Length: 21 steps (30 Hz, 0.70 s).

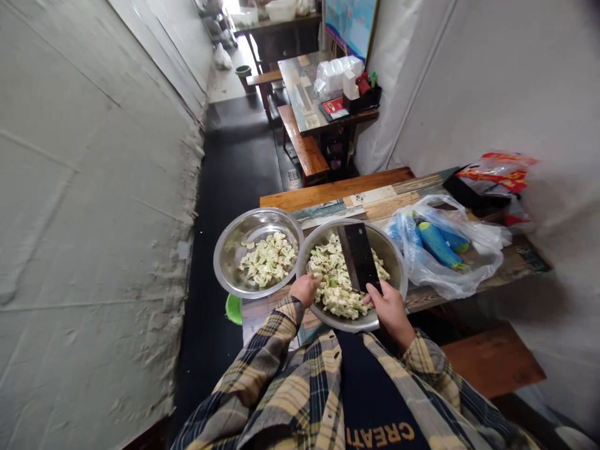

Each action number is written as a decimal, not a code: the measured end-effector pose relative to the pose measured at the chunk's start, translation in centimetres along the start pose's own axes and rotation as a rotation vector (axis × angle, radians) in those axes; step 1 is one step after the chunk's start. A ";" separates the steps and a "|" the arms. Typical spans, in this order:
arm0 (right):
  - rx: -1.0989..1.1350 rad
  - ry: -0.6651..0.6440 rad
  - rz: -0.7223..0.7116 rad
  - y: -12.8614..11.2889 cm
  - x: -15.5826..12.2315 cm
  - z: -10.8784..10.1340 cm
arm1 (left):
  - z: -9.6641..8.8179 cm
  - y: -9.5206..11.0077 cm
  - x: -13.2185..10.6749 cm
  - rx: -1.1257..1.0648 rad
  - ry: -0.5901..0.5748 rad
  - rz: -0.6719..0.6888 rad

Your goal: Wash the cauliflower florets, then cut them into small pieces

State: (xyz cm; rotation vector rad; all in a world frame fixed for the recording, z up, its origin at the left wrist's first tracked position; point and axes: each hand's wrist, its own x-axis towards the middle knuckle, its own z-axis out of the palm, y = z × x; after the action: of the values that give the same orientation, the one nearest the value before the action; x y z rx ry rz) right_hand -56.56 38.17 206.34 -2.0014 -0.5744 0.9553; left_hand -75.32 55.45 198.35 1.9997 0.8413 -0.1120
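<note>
Big knife: the dark, wide big knife (360, 256) is over the near bowl (394, 253), above the cauliflower bits (338, 301). I can't tell if it touches them.
Which way the knife points: its long side runs away from the person, from the right hand (390, 307) up to the far rim, leaning a little to the left.
Nearer hand: the right one. It has the knife's near end, and the blade sticks out past its fingers, away from the body.
Right fingers: closed tight on the knife.
Left hand: the left hand (305, 290) is at the left rim of the near bowl, with the knife over to its right, well apart from it.
Left fingers: bent, right at the cauliflower bits on that side. I can't tell if they pinch a bit or only touch.
Cauliflower bits: they lie in a loose heap, just right of the left fingers and under the blade.
Other bowl: the other bowl (227, 255) sits just left of the near bowl, past the left hand, with a smaller heap (269, 261) inside.
Worktop: both bowls are on the wooden worktop (310, 219). A clear bag (471, 278) with blue-wrapped things (438, 244) lies on the right, beside the near bowl.
</note>
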 end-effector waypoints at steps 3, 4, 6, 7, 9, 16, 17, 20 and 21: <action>0.025 -0.011 0.008 0.5 0.3 -0.5 | -0.3 0.3 -0.6 -0.132 0.019 -0.072; 0.041 -0.016 0.015 0.6 0.3 -0.6 | -0.3 0.4 -0.8 -0.176 0.028 -0.098; 0.076 -0.027 0.032 0.8 0.4 -0.8 | -0.3 0.8 -1.0 -0.229 0.047 -0.131; 0.088 -0.030 0.038 0.9 0.4 -0.9 | -0.2 1.0 -1.2 -0.296 0.069 -0.143; 0.101 -0.032 0.046 1.1 0.4 -1.1 | -0.3 1.4 -1.6 -0.586 0.137 -0.187; 0.116 -0.024 0.071 2.3 0.1 -1.8 | -1.1 2.9 -2.4 -1.411 0.132 -0.315; 0.119 -0.021 0.072 2.4 0.1 -1.9 | -1.1 3.2 -2.4 -1.419 0.139 -0.315; 0.120 -0.016 0.072 2.7 0.0 -2.1 | -1.1 3.8 -2.0 -1.431 0.128 -0.317; 0.117 -0.015 0.075 2.7 0.0 -2.2 | -1.2 3.9 -1.9 -1.438 0.113 -0.319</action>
State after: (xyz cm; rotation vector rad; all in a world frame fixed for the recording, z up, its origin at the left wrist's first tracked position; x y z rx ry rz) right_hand -54.72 35.59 204.87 -1.9242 -0.4439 1.0262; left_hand -74.73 54.09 202.62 0.5248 0.8949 0.3470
